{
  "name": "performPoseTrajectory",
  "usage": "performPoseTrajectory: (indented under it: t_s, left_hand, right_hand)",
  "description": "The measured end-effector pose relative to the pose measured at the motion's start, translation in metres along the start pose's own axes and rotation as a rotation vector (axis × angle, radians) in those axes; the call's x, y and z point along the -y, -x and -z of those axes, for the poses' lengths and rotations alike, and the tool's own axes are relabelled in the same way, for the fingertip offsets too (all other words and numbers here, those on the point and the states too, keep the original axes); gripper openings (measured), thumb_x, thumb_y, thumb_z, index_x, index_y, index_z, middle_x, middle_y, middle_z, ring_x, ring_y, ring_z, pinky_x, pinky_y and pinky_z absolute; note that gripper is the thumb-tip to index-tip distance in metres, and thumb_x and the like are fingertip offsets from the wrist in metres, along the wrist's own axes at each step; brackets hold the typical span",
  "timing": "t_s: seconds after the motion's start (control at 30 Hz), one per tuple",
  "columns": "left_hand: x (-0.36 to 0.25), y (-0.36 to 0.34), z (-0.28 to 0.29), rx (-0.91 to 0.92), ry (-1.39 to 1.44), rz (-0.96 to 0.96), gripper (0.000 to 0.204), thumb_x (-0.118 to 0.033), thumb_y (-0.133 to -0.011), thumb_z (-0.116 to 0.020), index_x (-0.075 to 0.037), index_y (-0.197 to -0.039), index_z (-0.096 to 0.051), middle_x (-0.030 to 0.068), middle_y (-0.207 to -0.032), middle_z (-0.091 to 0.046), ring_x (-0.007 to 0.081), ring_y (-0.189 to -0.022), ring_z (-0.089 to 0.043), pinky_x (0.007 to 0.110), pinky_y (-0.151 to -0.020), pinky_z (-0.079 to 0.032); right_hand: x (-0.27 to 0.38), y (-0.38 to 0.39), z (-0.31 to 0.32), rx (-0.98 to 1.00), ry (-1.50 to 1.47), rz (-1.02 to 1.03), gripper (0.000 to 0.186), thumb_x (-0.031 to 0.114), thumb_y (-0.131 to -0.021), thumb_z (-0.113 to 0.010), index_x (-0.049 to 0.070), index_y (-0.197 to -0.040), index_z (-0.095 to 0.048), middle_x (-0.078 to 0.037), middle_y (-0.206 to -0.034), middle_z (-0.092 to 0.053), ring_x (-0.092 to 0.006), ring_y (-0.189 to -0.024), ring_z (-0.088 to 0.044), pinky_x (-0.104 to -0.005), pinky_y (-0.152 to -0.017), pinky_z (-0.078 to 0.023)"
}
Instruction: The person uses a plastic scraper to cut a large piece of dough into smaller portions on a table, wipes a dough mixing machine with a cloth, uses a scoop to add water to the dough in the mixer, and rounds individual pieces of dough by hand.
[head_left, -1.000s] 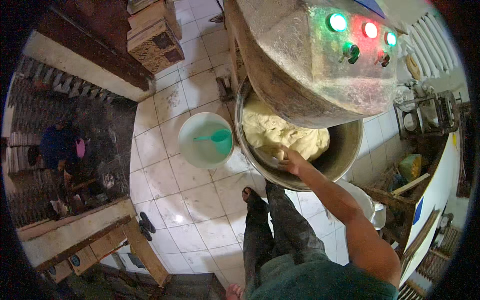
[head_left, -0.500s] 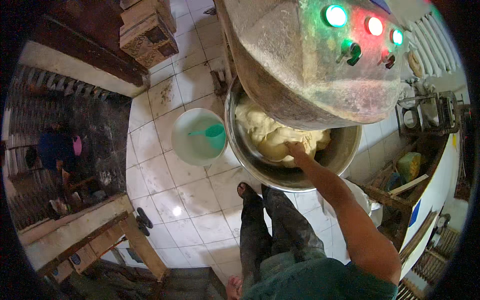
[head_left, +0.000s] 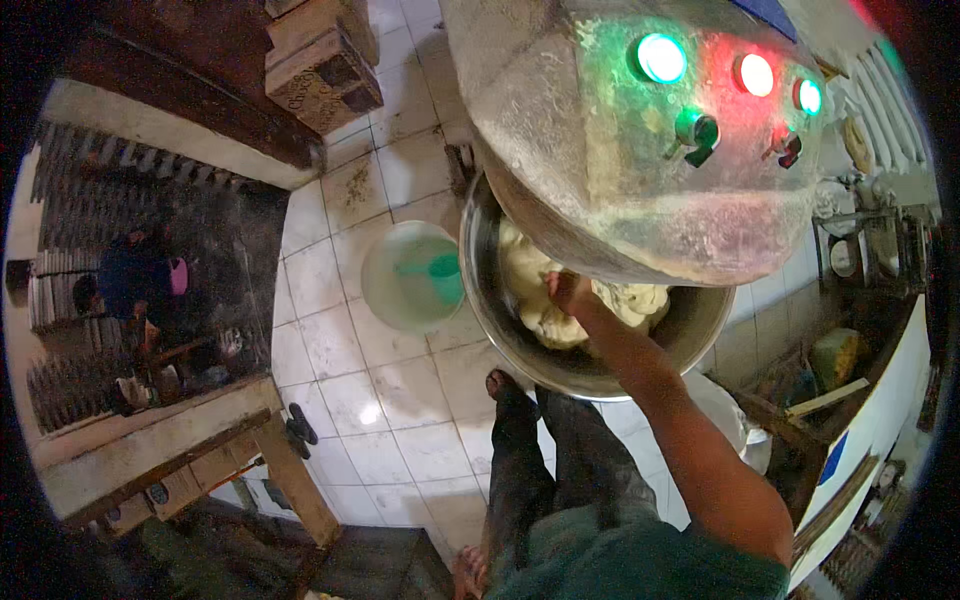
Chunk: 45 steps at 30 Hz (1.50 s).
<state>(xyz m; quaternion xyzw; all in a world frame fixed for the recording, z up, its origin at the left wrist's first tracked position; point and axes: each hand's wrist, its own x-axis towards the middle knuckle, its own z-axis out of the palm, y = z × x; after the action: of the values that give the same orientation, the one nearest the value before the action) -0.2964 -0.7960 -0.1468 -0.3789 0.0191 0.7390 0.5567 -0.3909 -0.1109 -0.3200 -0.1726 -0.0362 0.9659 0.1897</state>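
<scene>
Over the steel mixing bowl (head_left: 488, 290), my right hand (head_left: 568, 292) is at the pale dough (head_left: 530, 275), its fingers curled closed. Whether a bit of dough is between them is too small to make out. The lumpy dough fills much of the bowl, its far part hidden under the worn mixer head (head_left: 660, 215). My right forearm covers some of the near side. Down by my left leg, at the bottom edge, part of my left hand (head_left: 468, 573) shows; it is away from the bowl, and its fingers are not clear enough to read.
Left of the bowl stands a white bucket (head_left: 385, 290) of cloudy liquid with a green dipper (head_left: 443, 268) in it. Lit buttons (head_left: 662, 58) glow on the mixer. Cardboard boxes (head_left: 322, 85) sit beyond. A wooden bench (head_left: 765, 410) borders the right; another person (head_left: 130, 280) is far left.
My right hand has drawn back from deeper in the dough and shifted slightly left, fingers now curled. The dough has changed shape. The whole view has shifted a little.
</scene>
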Motion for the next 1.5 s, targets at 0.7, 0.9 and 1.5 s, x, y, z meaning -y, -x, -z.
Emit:
performPoseTrajectory:
  t_s: [0.7,0.9,1.5]
  left_hand:
    - [-0.046,-0.037,-0.063,-0.962,-0.825,-0.204,0.038,-0.034,-0.081,-0.051,-0.010,-0.110,-0.048,0.0015,-0.098,-0.054,0.0113,-0.081,-0.051,0.026,-0.062,-0.040]
    - [-0.139,-0.018,-0.076,-0.963,-0.999,-0.135,0.037,-0.033,-0.080,-0.051,-0.009,-0.109,-0.048,0.0039,-0.097,-0.054,0.0129,-0.083,-0.051,0.027,-0.064,-0.040]
    - [-0.325,0.054,-0.148,-0.845,-1.218,-0.147,0.043,-0.023,-0.079,-0.053,-0.002,-0.115,-0.040,0.0084,-0.114,-0.044,0.0252,-0.100,-0.046,0.038,-0.084,-0.038]
  right_hand:
    - [0.004,0.168,-0.111,-0.738,1.248,-0.076,0.034,0.014,-0.080,-0.051,0.004,-0.112,-0.047,-0.010,-0.110,-0.048,-0.0210,-0.094,-0.048,-0.0345,-0.078,-0.039]
    - [-0.110,0.132,-0.226,-0.610,1.234,0.371,0.008,0.001,-0.074,-0.053,0.001,-0.079,-0.059,-0.007,-0.087,-0.057,-0.0150,-0.077,-0.054,-0.0241,-0.067,-0.043]
    - [-0.320,-0.133,-0.176,-0.707,0.718,-0.167,0.013,0.016,-0.075,-0.058,0.004,-0.080,-0.056,-0.005,-0.078,-0.058,-0.0164,-0.072,-0.056,-0.0301,-0.067,-0.045]
